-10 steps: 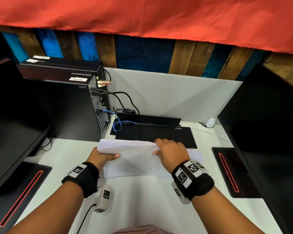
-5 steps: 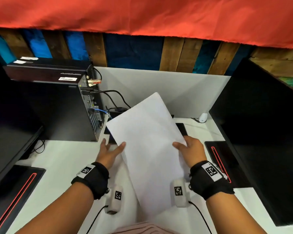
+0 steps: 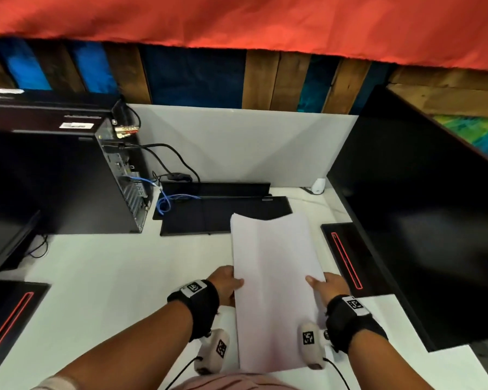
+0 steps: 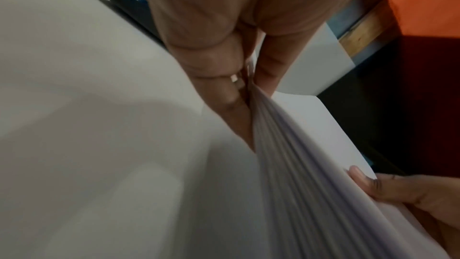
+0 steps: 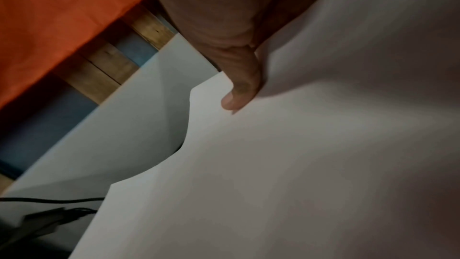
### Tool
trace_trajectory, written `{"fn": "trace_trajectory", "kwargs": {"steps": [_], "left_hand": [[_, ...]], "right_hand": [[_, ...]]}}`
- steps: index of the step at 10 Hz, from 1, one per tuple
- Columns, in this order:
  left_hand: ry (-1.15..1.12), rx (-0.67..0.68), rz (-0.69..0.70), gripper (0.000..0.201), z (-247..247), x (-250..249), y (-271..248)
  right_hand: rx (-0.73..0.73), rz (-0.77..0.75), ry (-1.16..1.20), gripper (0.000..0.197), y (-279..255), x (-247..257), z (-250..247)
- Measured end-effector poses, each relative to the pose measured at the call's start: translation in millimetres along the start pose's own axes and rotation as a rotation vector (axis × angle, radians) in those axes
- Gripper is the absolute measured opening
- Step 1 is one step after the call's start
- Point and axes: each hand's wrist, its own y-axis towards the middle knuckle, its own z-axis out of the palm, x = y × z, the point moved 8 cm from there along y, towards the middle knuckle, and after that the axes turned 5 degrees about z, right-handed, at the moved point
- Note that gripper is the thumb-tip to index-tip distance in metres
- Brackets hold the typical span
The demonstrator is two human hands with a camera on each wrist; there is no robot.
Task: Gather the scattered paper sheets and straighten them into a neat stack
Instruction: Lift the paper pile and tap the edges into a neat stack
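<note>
1. head view: the paper stack [image 3: 273, 288] was held up lengthwise between both hands over the white worktop [image 3: 119, 277], its far edge reaching over the black pad [image 3: 209, 215] at the back and dipping in a shallow curve.
2. the left hand [image 3: 226, 285] gripped the stack's left long edge, thumb on top of the top sheet, the rest of the fingers hidden under the paper.
3. the right hand [image 3: 330, 287] held the right long edge at about the same height, thumb laid across the top sheet.
4. left wrist view: the left hand's grip was narrow and full of paper, thumb [image 4: 271, 60] above and fingers [image 4: 224, 86] below, pinching the fanned sheet edges of the stack [image 4: 311, 164]; a ring showed on one finger.
5. the same view caught the right hand [image 4: 408, 194] on the far side, thumbnail pressed on the top sheet, fingers underneath.
6. right wrist view: the right thumb [image 5: 244, 86] lay flat on the top sheet [image 5: 298, 164], near the curved far edge; the fingers below were out of sight.
7. around it: a black computer tower [image 3: 68, 175] with cables stood at the left, a dark monitor [image 3: 423, 215] at the right, a white partition [image 3: 237, 144] behind, and red cloth [image 3: 237, 21] hung above wooden planks.
</note>
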Motion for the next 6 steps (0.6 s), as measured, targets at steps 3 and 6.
{"fn": "trace_trajectory", "kwargs": {"steps": [3,6], "left_hand": [[-0.032,-0.057,-0.106,0.024,19,30,13],[-0.039,-0.049,-0.136,0.02,1,43,9]], "right_hand": [[0.031,0.1,-0.17,0.03,30,-39,-8],[-0.03,0.115,-0.248,0.046,31,-39,-33]]}}
